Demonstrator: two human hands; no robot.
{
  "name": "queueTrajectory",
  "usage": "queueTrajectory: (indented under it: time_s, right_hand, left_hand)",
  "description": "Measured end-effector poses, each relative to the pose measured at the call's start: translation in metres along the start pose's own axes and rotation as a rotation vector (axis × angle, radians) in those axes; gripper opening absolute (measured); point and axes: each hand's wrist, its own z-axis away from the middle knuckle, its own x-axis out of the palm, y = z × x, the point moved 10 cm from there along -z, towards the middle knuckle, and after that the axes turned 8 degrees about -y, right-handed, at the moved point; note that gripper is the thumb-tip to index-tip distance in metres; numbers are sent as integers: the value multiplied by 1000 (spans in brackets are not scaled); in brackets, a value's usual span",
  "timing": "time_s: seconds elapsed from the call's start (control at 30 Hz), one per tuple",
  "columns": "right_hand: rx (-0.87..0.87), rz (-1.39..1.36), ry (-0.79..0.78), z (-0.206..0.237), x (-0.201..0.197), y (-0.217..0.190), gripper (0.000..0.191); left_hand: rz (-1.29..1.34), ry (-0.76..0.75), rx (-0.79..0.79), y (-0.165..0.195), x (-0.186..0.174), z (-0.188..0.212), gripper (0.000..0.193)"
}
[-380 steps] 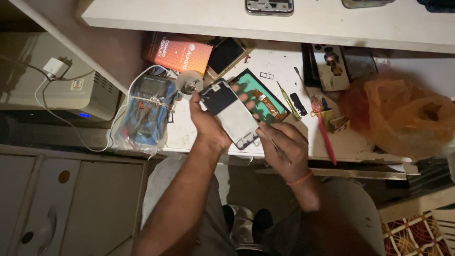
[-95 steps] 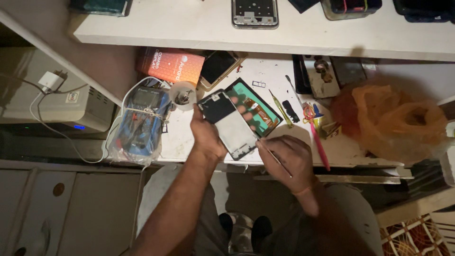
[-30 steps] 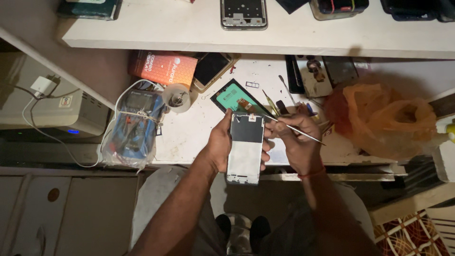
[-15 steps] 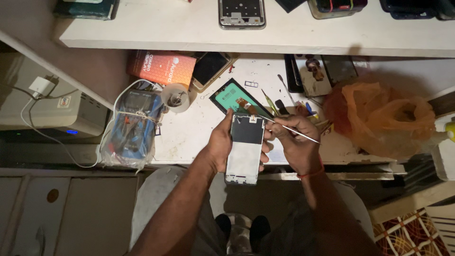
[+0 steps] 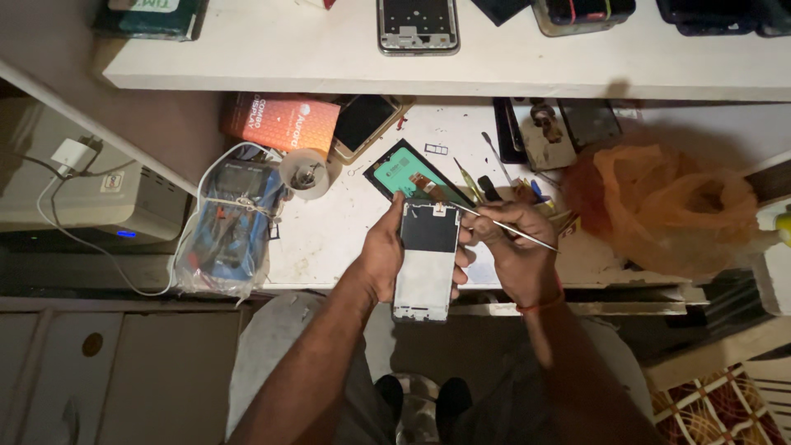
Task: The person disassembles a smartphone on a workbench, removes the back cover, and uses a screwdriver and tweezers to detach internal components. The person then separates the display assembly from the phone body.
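Note:
My left hand (image 5: 381,251) grips an opened phone frame (image 5: 426,260), black at its top and pale silver below, held upright over the front edge of the white workbench (image 5: 329,239). My right hand (image 5: 512,251) pinches thin metal tweezers (image 5: 504,228) whose tip touches the frame's upper right corner. A detached screen panel (image 5: 400,176) with a green back and a flex cable lies on the bench just beyond the frame.
A multimeter in a clear bag (image 5: 229,229) and a tape roll (image 5: 303,173) lie left; an orange box (image 5: 281,122) sits behind. An orange plastic bag (image 5: 671,206) fills the right. Another phone frame (image 5: 417,25) rests on the upper shelf (image 5: 280,58). Small tools are scattered mid-bench.
Since the oldest frames the phone frame was turned from tilted to upright and brought nearer the bench edge. Over the last second the hands and tweezers barely moved.

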Motion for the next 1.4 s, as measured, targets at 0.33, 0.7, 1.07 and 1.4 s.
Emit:
queueTrajectory:
  time_s: [0.33, 0.7, 1.07, 1.4]
  right_hand:
    - [102, -169, 15, 0, 9, -4, 15]
    - [75, 23, 71, 3, 22, -8, 24]
    - [106, 102, 91, 2, 18, -5, 24]
    - [91, 192, 99, 2, 17, -9, 22]
  left_hand:
    - [51, -28, 57, 1, 4, -2, 103]
    - [3, 56, 62, -2, -7, -2, 94]
    - [13, 78, 48, -2, -1, 0, 92]
    - [-33, 69, 55, -1, 0, 1, 92]
